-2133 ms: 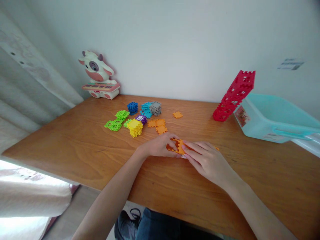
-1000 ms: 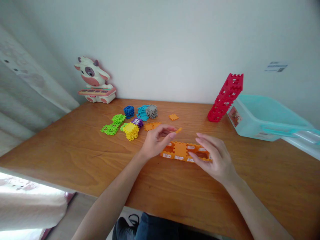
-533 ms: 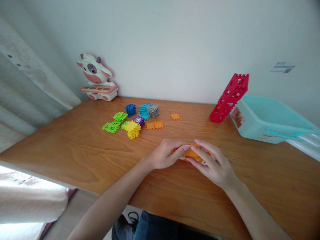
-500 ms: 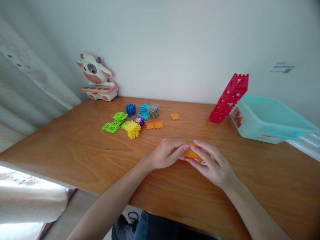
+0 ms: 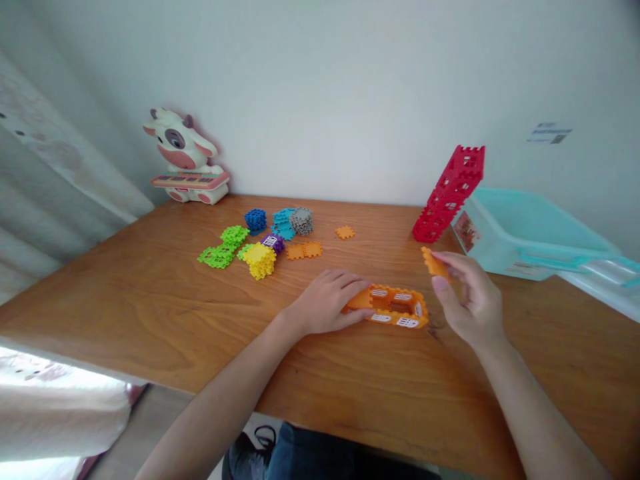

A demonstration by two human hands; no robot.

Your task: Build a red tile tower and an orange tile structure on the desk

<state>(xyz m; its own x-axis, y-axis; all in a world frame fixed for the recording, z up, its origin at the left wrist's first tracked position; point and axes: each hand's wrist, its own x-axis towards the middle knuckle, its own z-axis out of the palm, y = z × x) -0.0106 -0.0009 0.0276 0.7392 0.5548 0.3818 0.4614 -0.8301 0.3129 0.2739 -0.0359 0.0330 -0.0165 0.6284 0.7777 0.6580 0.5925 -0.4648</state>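
An orange box of interlocking building tiles (image 5: 400, 321) lies lengthwise on the table, its right part uncovered on top and its sides showing white window grilles. My left hand (image 5: 327, 303) is closed around the left end of this box, fingers over the top and thumb along the near side. Up and to the right, my right hand (image 5: 473, 293) pinches a single orange tile (image 5: 434, 263) between thumb and fingers, above the table and apart from the box. Two joined orange tiles (image 5: 304, 251) and one lone orange tile (image 5: 345, 232) lie farther back.
A tall red tile tower (image 5: 447, 197) stands beside the turquoise bin (image 5: 500, 250) at right. Green tiles (image 5: 220, 256), a yellow stack (image 5: 260, 260), a purple tile stack (image 5: 275, 243), blue (image 5: 255, 220) and grey stacks (image 5: 302, 221) sit left of centre. A cow keyboard toy (image 5: 187, 160) is behind.
My right hand has moved right and up off the orange box, now with one tile in it. The box's right part shows uncovered. My left hand stays on its left end.
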